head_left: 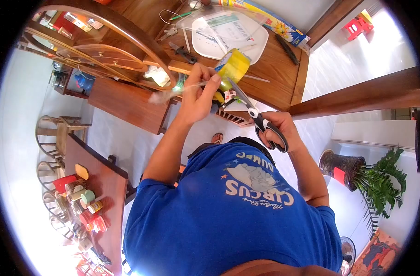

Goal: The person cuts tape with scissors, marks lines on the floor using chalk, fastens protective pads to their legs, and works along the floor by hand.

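Note:
My left hand (200,94) is closed at the edge of a roll of yellow-green packing tape (235,65), its thumb and fingers pressed together. A clear, crumpled strip (166,95) trails from these fingers toward the left. My right hand (280,131) grips a pair of scissors (252,112) with black-and-white handles. The blades are parted, and their tips reach up to the lower side of the tape roll. A yellow-and-black object (218,97) shows partly beneath the left hand; its kind is unclear.
On the wooden cabinet top (283,85) lie a white tray (203,46), a dark-handled knife (182,53), a long black object (287,49) and a colourful long box (283,27). A wooden chair back (141,34) stands left; a potted plant (343,168) is at right.

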`<state>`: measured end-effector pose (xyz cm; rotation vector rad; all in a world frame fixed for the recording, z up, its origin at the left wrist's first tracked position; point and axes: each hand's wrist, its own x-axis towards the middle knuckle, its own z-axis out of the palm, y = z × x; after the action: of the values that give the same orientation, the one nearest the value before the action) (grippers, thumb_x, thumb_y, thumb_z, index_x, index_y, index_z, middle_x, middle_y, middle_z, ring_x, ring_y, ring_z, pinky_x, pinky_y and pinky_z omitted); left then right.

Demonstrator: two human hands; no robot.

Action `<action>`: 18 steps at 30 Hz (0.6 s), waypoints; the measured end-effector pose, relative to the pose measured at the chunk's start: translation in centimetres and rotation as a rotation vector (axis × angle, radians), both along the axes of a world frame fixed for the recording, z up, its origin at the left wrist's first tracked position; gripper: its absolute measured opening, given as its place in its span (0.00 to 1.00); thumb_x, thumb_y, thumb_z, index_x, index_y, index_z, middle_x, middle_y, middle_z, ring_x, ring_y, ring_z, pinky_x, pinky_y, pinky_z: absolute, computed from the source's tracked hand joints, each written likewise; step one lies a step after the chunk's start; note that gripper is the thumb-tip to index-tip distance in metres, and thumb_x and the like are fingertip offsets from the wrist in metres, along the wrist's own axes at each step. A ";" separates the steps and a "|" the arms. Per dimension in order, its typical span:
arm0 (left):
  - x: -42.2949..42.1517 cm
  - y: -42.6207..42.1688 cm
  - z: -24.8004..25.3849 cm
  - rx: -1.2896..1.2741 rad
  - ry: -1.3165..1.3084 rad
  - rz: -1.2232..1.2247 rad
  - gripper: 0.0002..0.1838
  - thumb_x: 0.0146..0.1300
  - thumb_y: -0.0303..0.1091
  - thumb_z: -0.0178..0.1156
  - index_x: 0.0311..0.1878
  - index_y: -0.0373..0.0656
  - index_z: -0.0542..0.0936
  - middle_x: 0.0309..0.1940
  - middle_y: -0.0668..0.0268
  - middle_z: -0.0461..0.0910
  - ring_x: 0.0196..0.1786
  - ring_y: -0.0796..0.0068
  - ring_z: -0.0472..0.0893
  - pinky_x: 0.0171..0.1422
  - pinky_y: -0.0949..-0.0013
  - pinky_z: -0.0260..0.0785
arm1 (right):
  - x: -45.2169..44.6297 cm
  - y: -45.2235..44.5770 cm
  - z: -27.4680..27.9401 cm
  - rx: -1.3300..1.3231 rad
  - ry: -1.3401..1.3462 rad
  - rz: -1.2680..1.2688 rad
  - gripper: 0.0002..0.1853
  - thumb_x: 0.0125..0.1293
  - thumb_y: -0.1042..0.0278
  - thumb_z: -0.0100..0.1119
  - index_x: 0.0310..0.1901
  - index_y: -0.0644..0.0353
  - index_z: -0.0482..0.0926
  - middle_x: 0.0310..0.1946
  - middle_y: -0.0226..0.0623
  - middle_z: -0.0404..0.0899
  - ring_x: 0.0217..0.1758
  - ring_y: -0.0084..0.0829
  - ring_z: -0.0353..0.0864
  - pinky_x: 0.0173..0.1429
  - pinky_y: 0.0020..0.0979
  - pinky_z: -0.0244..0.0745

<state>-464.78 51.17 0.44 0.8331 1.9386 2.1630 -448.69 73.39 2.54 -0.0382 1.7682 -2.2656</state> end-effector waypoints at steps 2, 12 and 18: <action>-0.3 0.1 -0.4 -0.004 0.033 -0.019 0.12 0.75 0.32 0.57 0.37 0.41 0.66 0.36 0.64 0.75 0.38 0.80 0.68 0.42 0.75 0.64 | 0.0 0.3 -0.1 0.040 0.003 -0.012 0.25 0.64 0.60 0.73 0.55 0.71 0.81 0.23 0.27 0.76 0.22 0.15 0.73 0.26 0.19 0.66; -1.4 0.1 -0.2 0.086 -0.285 -0.309 0.13 0.79 0.34 0.52 0.35 0.39 0.71 0.42 0.62 0.79 0.43 0.67 0.87 0.47 0.70 0.77 | 0.1 1.0 0.2 0.117 -0.039 -0.053 0.29 0.61 0.54 0.77 0.55 0.70 0.81 0.25 0.27 0.77 0.23 0.17 0.75 0.26 0.20 0.68; -2.6 -0.6 -0.1 0.095 -0.382 -0.396 0.15 0.78 0.32 0.52 0.31 0.42 0.68 0.45 0.61 0.79 0.47 0.66 0.87 0.50 0.70 0.75 | -0.4 2.5 -0.1 0.057 0.006 0.002 0.37 0.58 0.44 0.77 0.54 0.72 0.80 0.24 0.30 0.78 0.23 0.20 0.76 0.25 0.22 0.70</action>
<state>-467.34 50.54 0.37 0.6825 1.3692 2.0049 -449.06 75.92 2.45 -0.0358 1.8334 -2.2146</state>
